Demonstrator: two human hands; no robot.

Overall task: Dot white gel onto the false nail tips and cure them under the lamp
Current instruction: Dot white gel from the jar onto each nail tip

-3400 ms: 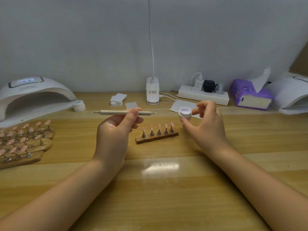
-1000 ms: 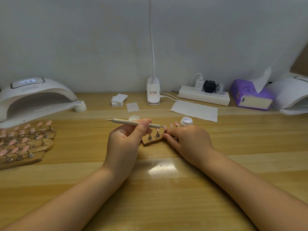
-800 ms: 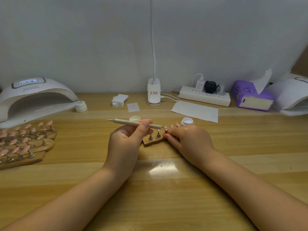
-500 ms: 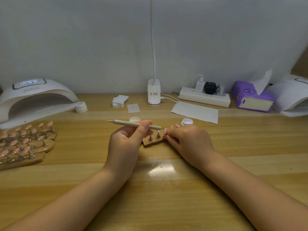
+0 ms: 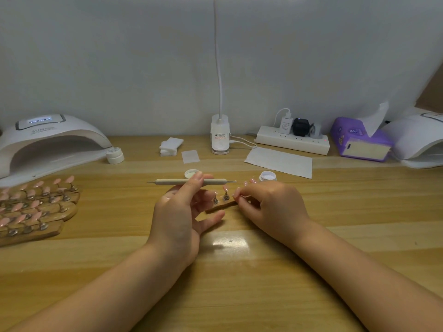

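Note:
My left hand pinches a wooden dotting tool between thumb and fingertips, level above the table, its lower fingers spread. The tool's metal tip points right, just short of my right hand. My right hand's curled fingers hold the right end of a small wooden stand carrying pink false nail tips on metal pegs; two pegs show, the rest are hidden by my fingers. An open pot of white gel stands behind my right hand, its lid behind the tool. The white curing lamp stands at far left.
Several wooden racks of pink tips lie at the left. Along the back are a small white pot, cotton pads, a desk lamp base, a paper sheet, a power strip, a purple tissue pack and a second lamp.
My right hand put the gel pot down and took hold of the stand. My left hand has lifted the tool off the tips, levelled it, and spread its lower fingers.

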